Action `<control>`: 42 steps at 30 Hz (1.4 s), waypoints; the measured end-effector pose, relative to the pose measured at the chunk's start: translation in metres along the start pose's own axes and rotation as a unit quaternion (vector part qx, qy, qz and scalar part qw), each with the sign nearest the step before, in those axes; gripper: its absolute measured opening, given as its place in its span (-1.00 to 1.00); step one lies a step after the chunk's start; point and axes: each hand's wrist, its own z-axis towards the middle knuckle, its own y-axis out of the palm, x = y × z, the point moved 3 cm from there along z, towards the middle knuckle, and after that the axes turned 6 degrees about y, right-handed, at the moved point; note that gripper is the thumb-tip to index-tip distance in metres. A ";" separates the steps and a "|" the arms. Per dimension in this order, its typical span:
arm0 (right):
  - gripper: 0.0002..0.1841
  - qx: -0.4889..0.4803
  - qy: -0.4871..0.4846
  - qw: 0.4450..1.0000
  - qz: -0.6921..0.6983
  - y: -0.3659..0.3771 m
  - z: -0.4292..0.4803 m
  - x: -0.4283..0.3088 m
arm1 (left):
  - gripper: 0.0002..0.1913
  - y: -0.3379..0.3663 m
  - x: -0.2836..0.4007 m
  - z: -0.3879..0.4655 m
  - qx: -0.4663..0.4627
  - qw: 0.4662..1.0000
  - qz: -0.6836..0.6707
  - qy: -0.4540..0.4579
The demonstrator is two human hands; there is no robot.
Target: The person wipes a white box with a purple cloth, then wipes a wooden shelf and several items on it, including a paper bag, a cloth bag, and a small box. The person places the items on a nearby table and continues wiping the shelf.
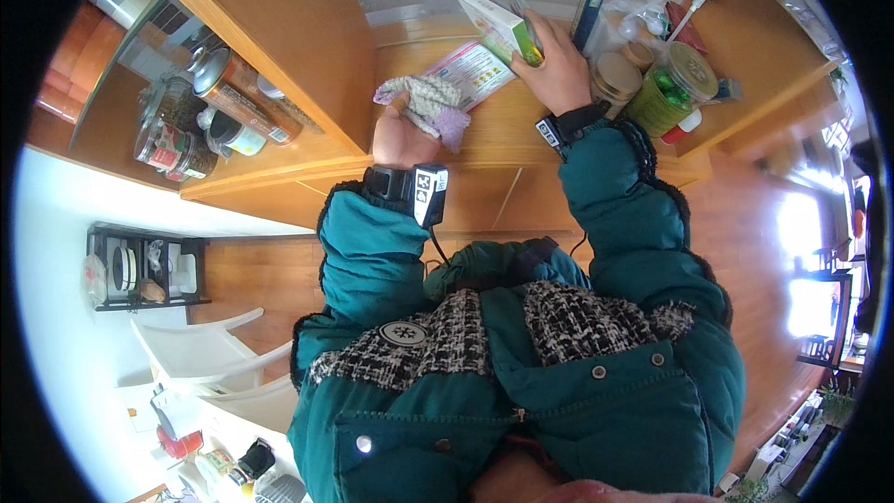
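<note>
My left hand (405, 134) holds a crumpled white and lilac cloth (429, 103) over the wooden shelf (503, 122). In my right hand (555, 70) is a small white and green box (499, 26), tilted, with my thumb on its near end. Under and beside the box lies a flat printed packet (471, 72) that bears writing. Just right of my right hand stand a jar with a gold lid (617, 77) and a green jar with a clear lid (667, 91).
A tall blue box (592, 3), white pump dispensers (688, 3) and a red-and-white capped item (682, 127) crowd the shelf's right. Left of the upright wooden panel (279, 28) stand a spray can (241, 94) and several jars (178, 147). White chairs (202, 349) are behind at left.
</note>
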 end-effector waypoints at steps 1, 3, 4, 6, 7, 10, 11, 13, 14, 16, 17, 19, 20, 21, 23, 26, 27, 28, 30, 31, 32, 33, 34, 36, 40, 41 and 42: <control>-0.31 -0.003 0.000 1.000 -0.006 0.001 -0.002 0.000 | -0.58 0.000 0.000 0.001 -0.021 1.000 -0.006 0.000; -0.30 -0.010 0.000 1.000 -0.011 0.004 -0.005 -0.001 | -0.58 -0.004 -0.001 0.002 -0.007 1.000 0.011 0.003; -0.30 -0.015 0.000 1.000 -0.010 0.006 -0.006 -0.001 | -0.58 -0.005 0.000 0.003 -0.009 1.000 0.016 0.005; -0.29 -0.022 -0.003 1.000 -0.008 0.009 -0.008 -0.003 | -0.56 -0.006 0.003 0.002 -0.004 1.000 0.001 0.006; -0.29 -0.023 -0.006 1.000 -0.007 0.010 -0.009 -0.004 | -0.54 -0.008 0.005 0.001 0.003 1.000 -0.011 0.004; -0.29 -0.025 -0.008 1.000 -0.012 0.016 -0.011 -0.004 | -0.53 -0.013 0.010 -0.011 -0.003 1.000 -0.008 -0.004; -0.29 -0.027 -0.006 1.000 -0.012 0.019 -0.011 -0.003 | -0.54 -0.016 0.010 -0.019 -0.034 0.999 0.013 -0.036; -0.30 -0.027 -0.003 1.000 -0.015 0.026 -0.013 -0.003 | -0.55 -0.027 0.003 -0.030 -0.038 0.998 0.033 -0.039; -0.30 -0.032 0.002 0.999 -0.011 0.030 -0.014 -0.003 | -0.56 -0.030 -0.001 -0.033 -0.071 0.996 0.020 -0.048; -0.33 -0.018 -0.018 0.999 -0.023 0.036 -0.016 -0.006 | -0.58 -0.040 -0.010 -0.032 -0.053 0.994 -0.033 -0.086; -0.35 -0.013 -0.027 0.999 -0.028 0.039 -0.017 -0.009 | -0.59 -0.044 -0.013 -0.029 -0.052 0.993 -0.053 -0.094; -0.35 -0.021 -0.017 0.999 -0.019 0.046 -0.020 -0.015 | -0.60 -0.048 -0.014 -0.021 -0.031 0.988 -0.117 -0.095; -0.35 -0.028 -0.005 0.999 -0.017 0.049 -0.020 -0.020 | -0.58 -0.047 -0.011 -0.017 -0.070 0.989 -0.106 -0.079; -0.35 -0.024 -0.016 0.999 -0.014 0.051 -0.020 -0.026 | -0.56 -0.047 -0.007 -0.014 -0.077 0.990 -0.098 -0.068; -0.35 -0.022 -0.022 0.999 -0.010 0.056 -0.021 -0.041 | -0.55 -0.047 0.003 -0.012 -0.097 0.992 -0.071 -0.040; -0.35 -0.044 -0.010 0.999 -0.029 0.065 -0.024 -0.064 | -0.62 -0.051 0.018 -0.018 -0.106 0.990 -0.093 -0.025; -0.35 -0.043 -0.010 0.999 -0.022 0.068 -0.025 -0.072 | -0.63 -0.054 0.022 -0.019 -0.100 0.990 -0.097 -0.019; -0.36 -0.042 -0.010 0.999 -0.015 0.071 -0.027 -0.080 | -0.63 -0.057 0.028 -0.020 -0.099 0.992 -0.075 -0.010; -0.35 -0.038 -0.013 0.999 -0.005 0.077 -0.028 -0.094 | -0.64 -0.063 0.038 -0.020 -0.119 0.992 -0.040 0.000; -0.34 -0.033 -0.014 0.999 -0.002 0.079 -0.029 -0.101 | -0.66 -0.068 0.043 -0.017 -0.081 0.996 -0.034 0.014; -0.34 -0.029 -0.016 0.999 0.001 0.081 -0.029 -0.107 | -0.65 -0.072 0.048 -0.016 -0.074 0.997 -0.026 0.020; -0.34 -0.029 -0.019 0.999 0.002 0.083 -0.029 -0.113 | -0.64 -0.075 0.052 -0.014 -0.067 0.997 -0.018 0.027; -0.34 -0.028 -0.020 0.999 0.002 0.084 -0.030 -0.118 | -0.63 -0.077 0.057 -0.012 -0.060 0.998 -0.009 0.031; -0.35 -0.030 -0.016 0.999 -0.002 0.085 -0.029 -0.127 | -0.65 -0.078 0.065 -0.009 -0.051 0.997 0.003 0.049; -0.36 -0.032 0.002 0.999 -0.006 0.083 -0.026 -0.139 | -0.69 -0.074 0.082 -0.002 -0.009 0.997 0.012 0.077; -0.36 -0.031 0.004 0.999 -0.004 0.082 -0.025 -0.142 | -0.71 -0.071 0.086 0.000 -0.015 0.996 -0.006 0.085; -0.36 -0.037 0.012 0.999 -0.003 0.081 -0.024 -0.143 | -0.71 -0.069 0.089 0.002 -0.012 0.995 0.003 0.096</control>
